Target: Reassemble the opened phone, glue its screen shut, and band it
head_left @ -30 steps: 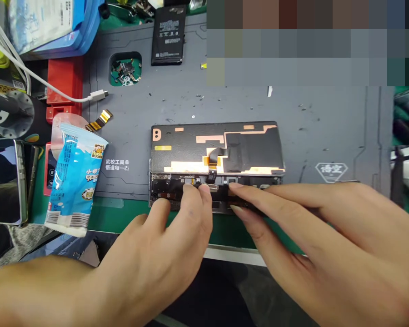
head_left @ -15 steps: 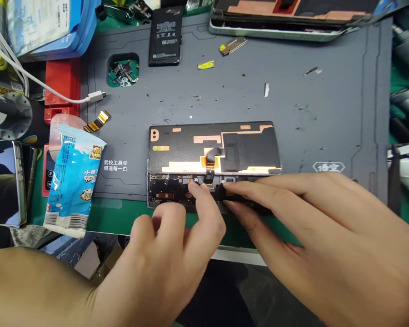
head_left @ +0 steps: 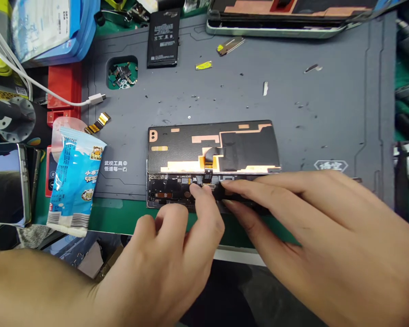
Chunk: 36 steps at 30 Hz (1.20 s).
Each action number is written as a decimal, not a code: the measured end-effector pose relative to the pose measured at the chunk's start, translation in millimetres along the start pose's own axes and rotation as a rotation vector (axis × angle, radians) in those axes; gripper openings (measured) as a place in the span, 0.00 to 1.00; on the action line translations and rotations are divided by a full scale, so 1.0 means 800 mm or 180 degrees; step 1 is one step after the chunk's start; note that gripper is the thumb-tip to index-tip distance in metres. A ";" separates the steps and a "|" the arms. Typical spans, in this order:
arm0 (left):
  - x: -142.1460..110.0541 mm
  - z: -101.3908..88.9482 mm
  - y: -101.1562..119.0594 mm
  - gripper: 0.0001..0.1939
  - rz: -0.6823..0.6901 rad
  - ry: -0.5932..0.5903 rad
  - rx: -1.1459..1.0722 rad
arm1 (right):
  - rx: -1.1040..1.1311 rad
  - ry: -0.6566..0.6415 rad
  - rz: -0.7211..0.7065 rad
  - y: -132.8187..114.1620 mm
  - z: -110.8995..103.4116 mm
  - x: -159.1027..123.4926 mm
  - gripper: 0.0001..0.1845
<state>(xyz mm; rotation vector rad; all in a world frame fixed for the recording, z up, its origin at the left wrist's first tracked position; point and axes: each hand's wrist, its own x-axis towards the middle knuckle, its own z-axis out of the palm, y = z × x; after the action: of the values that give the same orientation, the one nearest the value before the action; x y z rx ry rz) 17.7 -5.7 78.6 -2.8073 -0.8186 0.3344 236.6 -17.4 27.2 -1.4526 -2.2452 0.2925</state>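
Observation:
An opened phone (head_left: 170, 200) lies across the near edge of the mat, its black inner parts showing. Its screen panel (head_left: 184, 156), back side up with copper patches, lies along the far side. A short dark flex cable (head_left: 207, 175) runs from the panel down into the phone body. My left hand (head_left: 177, 245) is curled, with two fingertips close together on the body by the cable's lower end; anything between them is hidden. My right hand (head_left: 293, 222) grips the phone body's near right part, forefinger on the inside and thumb at the near edge.
A black battery (head_left: 162, 40) and another opened phone (head_left: 276, 31) are at the back of the grey mat (head_left: 225, 91). Left are a blue snack packet (head_left: 77, 181), a loose gold flex cable (head_left: 98, 123) and a white charging cable (head_left: 68, 102). Small scraps dot the mat.
The view has shifted slightly. Both hands stay at nearly the same spots on the phone, with only a slight movement of the left fingertips.

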 end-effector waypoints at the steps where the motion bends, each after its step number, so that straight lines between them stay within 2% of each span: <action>1: -0.001 0.000 -0.001 0.26 -0.0013 0.0034 -0.0045 | -0.0002 0.0002 -0.0043 0.000 0.001 0.000 0.14; 6: -0.005 -0.001 -0.007 0.26 0.0010 -0.0044 -0.0204 | -0.0045 -0.0056 -0.0176 0.000 0.005 0.000 0.18; 11: -0.010 0.009 -0.002 0.33 -0.0103 -0.0178 -0.0189 | -0.0141 -0.0123 -0.0231 0.002 0.002 -0.001 0.19; 19: -0.026 0.024 -0.001 0.33 -0.0112 0.0174 -0.0487 | -0.0163 -0.0198 -0.0210 0.006 -0.001 0.000 0.22; 23: -0.030 0.026 -0.002 0.35 -0.0113 0.0289 -0.0587 | -0.0134 -0.0173 -0.0208 0.006 -0.001 0.002 0.21; 26: -0.030 0.025 -0.002 0.34 -0.0118 0.0216 -0.0574 | -0.0119 -0.0178 -0.0273 0.004 -0.001 0.007 0.21; 32: -0.027 0.021 -0.001 0.32 -0.0049 0.0008 -0.0487 | -0.0127 -0.0113 -0.0393 0.002 -0.001 0.019 0.15; 36: -0.027 0.022 -0.003 0.33 -0.0029 0.0052 -0.0548 | -0.0173 -0.0118 -0.0478 0.000 -0.001 0.027 0.13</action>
<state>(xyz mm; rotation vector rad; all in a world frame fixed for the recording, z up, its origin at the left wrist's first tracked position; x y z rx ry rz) -6.1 -13.0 65.6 -2.9591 -0.8964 0.2505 230.1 1.9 33.4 -1.3061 -2.3940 0.2138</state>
